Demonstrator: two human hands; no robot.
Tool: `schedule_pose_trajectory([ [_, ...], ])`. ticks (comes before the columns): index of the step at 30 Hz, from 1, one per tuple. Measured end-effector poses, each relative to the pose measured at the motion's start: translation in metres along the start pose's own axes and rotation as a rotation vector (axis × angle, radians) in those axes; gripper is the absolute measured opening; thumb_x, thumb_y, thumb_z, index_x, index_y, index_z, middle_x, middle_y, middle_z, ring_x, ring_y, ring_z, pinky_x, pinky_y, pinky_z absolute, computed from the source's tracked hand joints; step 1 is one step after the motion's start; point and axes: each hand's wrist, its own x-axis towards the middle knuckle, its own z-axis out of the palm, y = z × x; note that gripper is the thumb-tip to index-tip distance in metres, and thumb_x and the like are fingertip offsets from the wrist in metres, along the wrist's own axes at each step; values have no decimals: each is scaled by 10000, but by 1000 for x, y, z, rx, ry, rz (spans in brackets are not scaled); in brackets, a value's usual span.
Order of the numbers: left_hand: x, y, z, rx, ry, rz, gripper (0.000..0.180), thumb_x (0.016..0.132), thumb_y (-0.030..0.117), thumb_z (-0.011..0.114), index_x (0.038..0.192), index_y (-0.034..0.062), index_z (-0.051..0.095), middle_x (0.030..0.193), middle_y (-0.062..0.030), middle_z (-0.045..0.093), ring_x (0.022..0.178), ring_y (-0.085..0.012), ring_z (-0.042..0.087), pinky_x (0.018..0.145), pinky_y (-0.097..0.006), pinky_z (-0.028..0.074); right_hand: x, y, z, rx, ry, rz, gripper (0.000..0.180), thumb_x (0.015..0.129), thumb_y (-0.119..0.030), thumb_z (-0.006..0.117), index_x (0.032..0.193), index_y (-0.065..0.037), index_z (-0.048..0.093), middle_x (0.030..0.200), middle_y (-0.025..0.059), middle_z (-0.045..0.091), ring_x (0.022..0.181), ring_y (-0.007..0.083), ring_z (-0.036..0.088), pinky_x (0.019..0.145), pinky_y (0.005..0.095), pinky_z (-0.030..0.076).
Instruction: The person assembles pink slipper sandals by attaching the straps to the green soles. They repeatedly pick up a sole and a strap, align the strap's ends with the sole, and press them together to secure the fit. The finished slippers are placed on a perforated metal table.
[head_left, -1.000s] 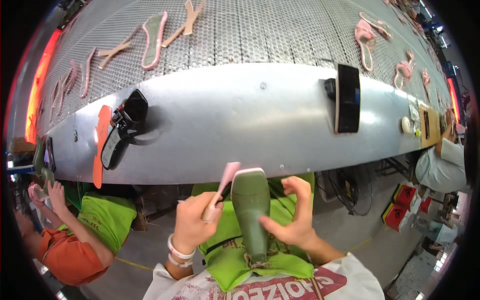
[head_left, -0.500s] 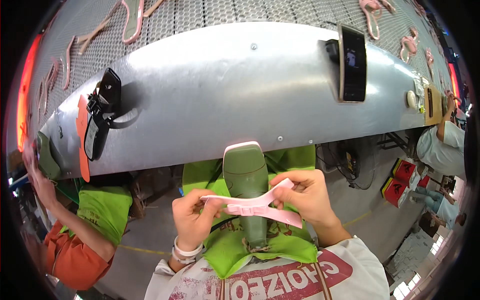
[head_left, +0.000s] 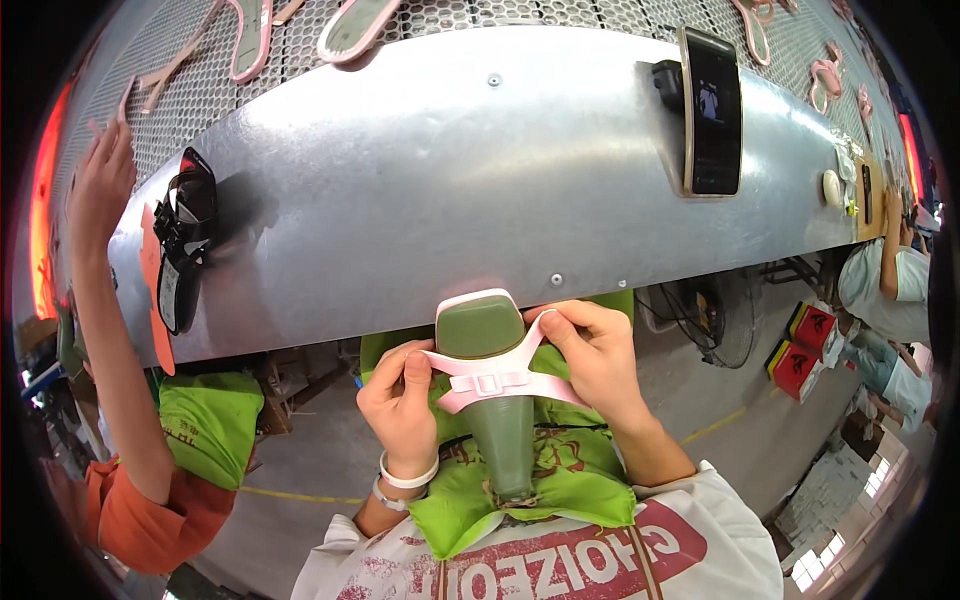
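Observation:
A pink sandal upper [head_left: 490, 384], with crossing straps and a small buckle-like piece in its middle, lies across a green shoe last [head_left: 502, 440]. The last rises toward the metal table from my lap, and a pink edge [head_left: 478, 295] rims its far end. My left hand [head_left: 402, 405] is closed on the upper's left strap end, thumb on top. Between the thumb and fingers of my right hand [head_left: 592, 355] is the right strap end, at the last's right side. Both hands pull the upper spread over the last.
Beyond the metal table [head_left: 420, 170] runs a mesh conveyor [head_left: 480, 20] with pink-edged soles [head_left: 360, 25]. A phone [head_left: 712, 120] stands at the right; a black sandal [head_left: 185, 240] and orange flat piece [head_left: 155, 290] lie left. A co-worker's arm [head_left: 100, 210] reaches toward the conveyor.
My hands have brought the pink upper farther along the last, toward its far end, with its middle turned up flatter. Soles on the conveyor have shifted. The co-worker's arm now reaches up.

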Motion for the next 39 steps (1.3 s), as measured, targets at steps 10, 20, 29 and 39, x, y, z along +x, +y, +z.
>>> schedule_pose_trajectory([
  [10, 9, -9, 1, -222, -72, -166, 266, 951, 193, 600, 863, -52, 653, 704, 12, 579, 610, -54, 463, 542, -202, 350, 2, 17, 5, 251, -2, 61, 203, 928, -118, 602, 928, 70, 681, 798, 63, 679, 746, 93, 587, 674, 249, 480],
  [20, -1, -13, -15, -454, -297, -98, 268, 906, 215, 659, 792, -21, 599, 734, -24, 573, 613, -88, 506, 557, -234, 392, -24, -10, 4, 286, -222, -70, 137, 877, -69, 641, 823, 54, 664, 716, 64, 643, 632, 95, 559, 589, 251, 459],
  [29, 6, -2, 4, -503, -597, -148, 190, 884, 92, 648, 743, -31, 611, 698, -67, 562, 604, -118, 510, 539, -245, 367, 20, 31, -8, 644, -1083, 320, 196, 763, -114, 776, 808, 9, 630, 728, 20, 621, 658, 85, 559, 616, 241, 456],
  [39, -4, 34, -2, -18, -324, 187, 238, 900, 168, 670, 807, -48, 638, 679, -21, 546, 593, -71, 429, 513, -237, 309, -10, -4, -33, 196, -396, -105, 237, 742, -113, 695, 920, 34, 642, 910, 97, 607, 842, 173, 569, 754, 287, 432],
])
